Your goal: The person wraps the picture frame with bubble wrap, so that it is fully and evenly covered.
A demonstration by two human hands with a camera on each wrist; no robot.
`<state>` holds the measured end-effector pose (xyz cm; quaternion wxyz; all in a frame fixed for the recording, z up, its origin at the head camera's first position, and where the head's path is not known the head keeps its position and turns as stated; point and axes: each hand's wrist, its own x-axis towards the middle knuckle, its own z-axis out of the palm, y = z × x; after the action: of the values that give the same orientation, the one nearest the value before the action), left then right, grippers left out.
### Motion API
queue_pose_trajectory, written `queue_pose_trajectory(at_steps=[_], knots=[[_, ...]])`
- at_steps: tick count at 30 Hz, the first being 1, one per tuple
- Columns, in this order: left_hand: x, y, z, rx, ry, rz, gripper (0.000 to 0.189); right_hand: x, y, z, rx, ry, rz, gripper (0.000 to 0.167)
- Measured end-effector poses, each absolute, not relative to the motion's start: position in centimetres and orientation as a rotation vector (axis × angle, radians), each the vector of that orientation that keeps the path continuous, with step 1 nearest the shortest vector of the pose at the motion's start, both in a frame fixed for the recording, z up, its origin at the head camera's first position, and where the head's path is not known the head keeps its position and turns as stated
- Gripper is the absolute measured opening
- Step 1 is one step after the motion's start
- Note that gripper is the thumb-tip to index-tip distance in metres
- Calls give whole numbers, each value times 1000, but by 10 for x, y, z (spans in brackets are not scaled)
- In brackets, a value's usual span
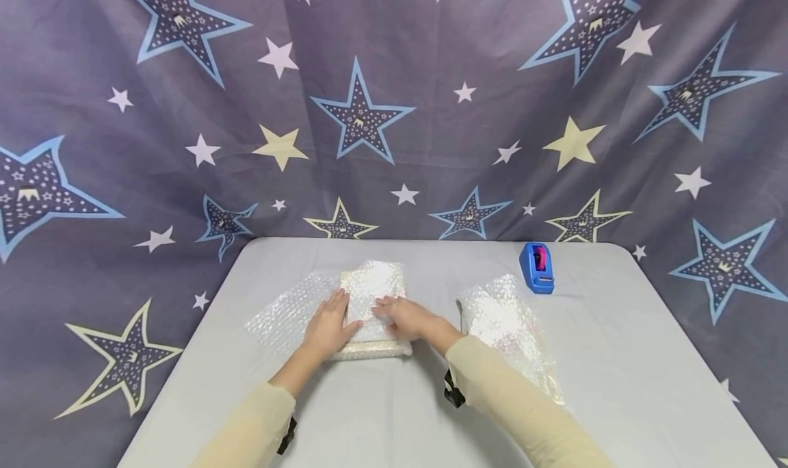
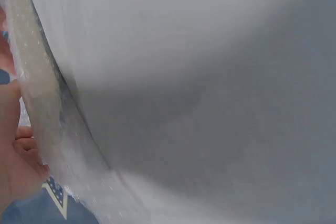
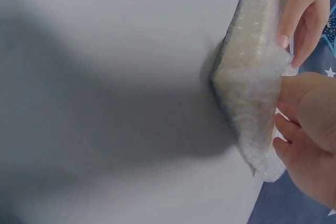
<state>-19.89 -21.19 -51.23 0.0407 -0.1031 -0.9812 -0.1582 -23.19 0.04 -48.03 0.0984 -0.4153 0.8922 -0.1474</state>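
Note:
A thick, cream-coloured, flat-sided bundle in clear bubble wrap lies near the middle of the table; what is inside is hard to make out. My left hand rests along its left part, fingers extended and thumb out toward the middle. From the right, my right hand presses on the wrap over its top, fingers pointing left. A loose flap of bubble wrap spreads out to the left. In the right wrist view, the folded wrap covers the bundle's near corner, with both hands touching its upper side.
A second, shiny piece of bubble wrap lies on the right, partly behind the right forearm, with a small dark thing at its left edge. Beyond it stands a blue tape dispenser with a pink core. A star-patterned curtain hangs behind the table.

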Motion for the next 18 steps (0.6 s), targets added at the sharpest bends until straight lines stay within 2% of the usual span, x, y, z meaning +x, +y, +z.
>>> queue_pose_trajectory(at_steps=[7,18], knots=[[-189,-250,-506,-119,-2981,-580,70,-229,-1,-482,-1191,2660,-412,55],[-178,-323,-490,432,-3143,-438,69,-226,-4,-485,-1190,2748,-242,54]])
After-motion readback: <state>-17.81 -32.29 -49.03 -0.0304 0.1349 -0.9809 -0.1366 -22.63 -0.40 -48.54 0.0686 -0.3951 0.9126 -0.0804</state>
